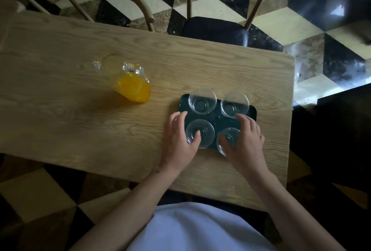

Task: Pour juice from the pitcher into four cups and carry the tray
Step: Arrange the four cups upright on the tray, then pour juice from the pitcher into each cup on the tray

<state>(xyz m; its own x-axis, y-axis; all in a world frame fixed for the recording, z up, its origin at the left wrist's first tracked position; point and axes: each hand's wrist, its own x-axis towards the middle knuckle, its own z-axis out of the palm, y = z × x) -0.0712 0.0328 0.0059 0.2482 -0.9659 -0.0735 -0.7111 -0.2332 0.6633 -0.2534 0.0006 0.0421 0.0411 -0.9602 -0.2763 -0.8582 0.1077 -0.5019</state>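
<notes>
- Left hand (180, 136), palm down at the end of a bare forearm that reaches forward, fingers spread and loosely curved, thumb pointing inward.
- Right hand (246, 140), palm down beside it, fingers spread and bent, thumb angled toward the left hand.
- The two hands lie near each other, apart.

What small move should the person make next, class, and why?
Probably let go of the near cups and reach the left hand to the pitcher. All four cups look empty on the tray: left hand grips the near left cup, right hand the near right cup. The juice-filled pitcher stands untouched to the left.
</notes>
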